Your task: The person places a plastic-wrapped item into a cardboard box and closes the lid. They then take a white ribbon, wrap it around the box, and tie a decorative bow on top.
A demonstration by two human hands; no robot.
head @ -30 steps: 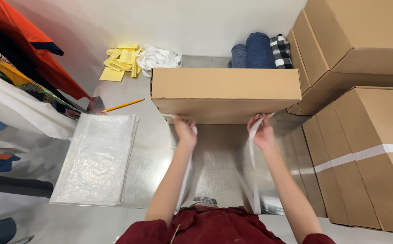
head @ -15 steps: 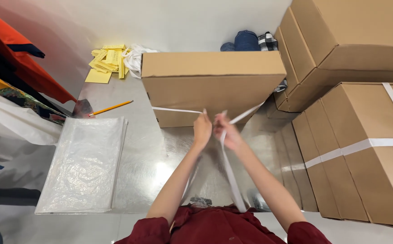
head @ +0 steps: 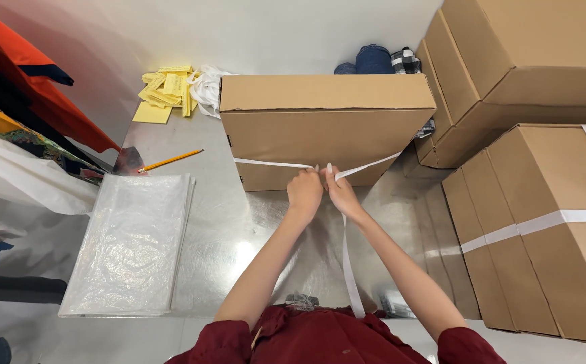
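I've got the steel counter (head: 239,229) under me, and on it, square in front, the flat cardboard box (head: 320,128) standing on its long edge. It looks stiff and bulky, though I can't tell how heavy, so I'd steady it low at the front face rather than by its corners. Stacked boxes (head: 549,222) crowd my right side, one already banded in white. On my left lies a pile of clear plastic bags (head: 131,243), with a pencil (head: 170,160) just beyond it. Now the white strap (head: 273,163): thin, flat, limp, probably a bit slippery, running across the box front and trailing down toward me. My left hand (head: 304,191) has its grip pinched tight on the strap, and my right hand (head: 339,191) is pinched on it too, both meeting at the box's lower middle.
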